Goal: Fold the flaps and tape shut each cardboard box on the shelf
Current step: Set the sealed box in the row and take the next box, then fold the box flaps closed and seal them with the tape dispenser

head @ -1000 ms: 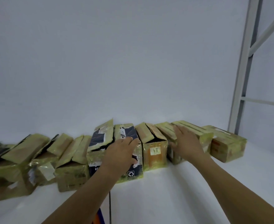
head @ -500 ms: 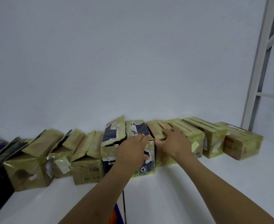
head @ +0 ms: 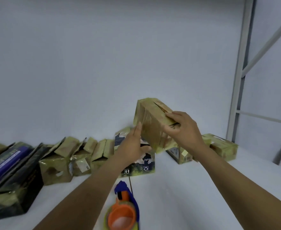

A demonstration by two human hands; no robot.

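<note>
Cardboard box (head: 151, 123), held tilted above the shelf (head: 178, 188), is gripped at its top flaps by the right hand (head: 184, 130), likely to pin them closed. The left hand (head: 131, 146) steadies its side with straight fingers. Below both hands lies an orange-and-blue tape dispenser (head: 123, 211). Left of them, open-flapped boxes (head: 80, 156) wait.

The raised box (head: 153, 125) in the middle of the frame is tan brown, with shiny yellowish tape strips. Below it is a dark blue box (head: 142, 164) with white print and small white symbols. At lower left, a black box (head: 20, 180) has a violet-blue panel. The dispenser (head: 122, 212) at the bottom is blue and orange. The shelf (head: 178, 188) is white.
</note>
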